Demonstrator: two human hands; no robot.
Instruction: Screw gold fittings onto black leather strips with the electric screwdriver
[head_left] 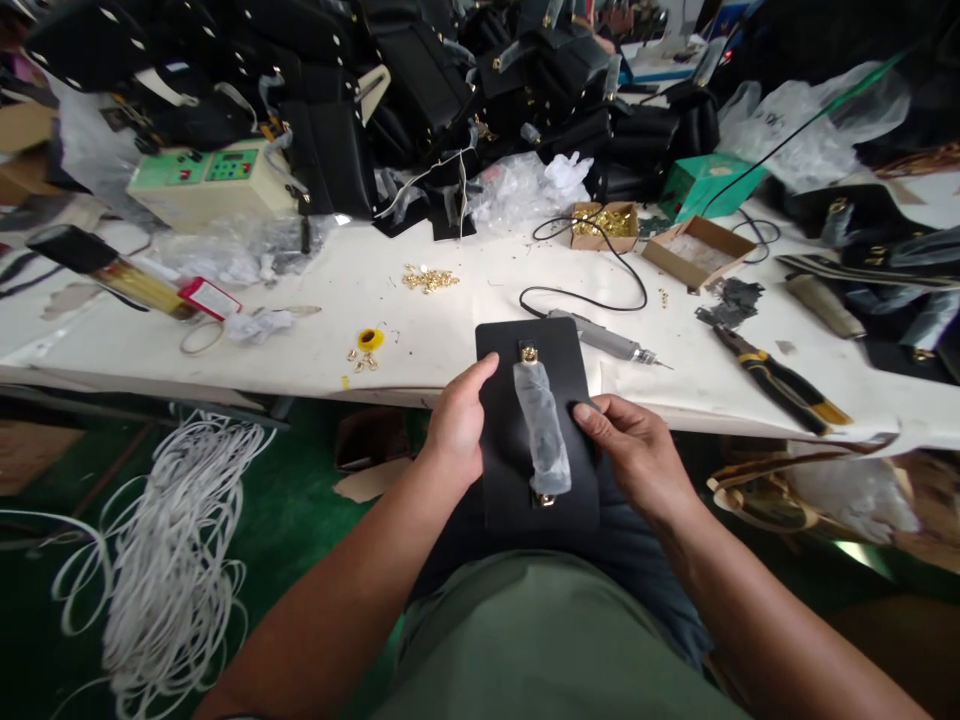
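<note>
A black leather bag panel [501,440] is held over my lap at the table's front edge. Along its middle runs a handle [544,425] wrapped in clear plastic, with gold hardware at both ends. My left hand [459,420] grips the panel's left edge, thumb on the face and fingers hidden behind. On the right edge, my right hand [634,445] pinches the panel between thumb and fingers. Just behind the panel lies a grey electric screwdriver [607,338] with a black cord. A pair of pliers [780,380] with black and yellow handles lies to the right.
Gold hardware pieces [430,279] and a yellow ring [370,340] lie on the white table [450,345]. Small cardboard boxes [697,250] stand farther back, near a green box [709,187]. Black bags [330,150] are piled behind. A bundle of white cord [176,570] hangs at left.
</note>
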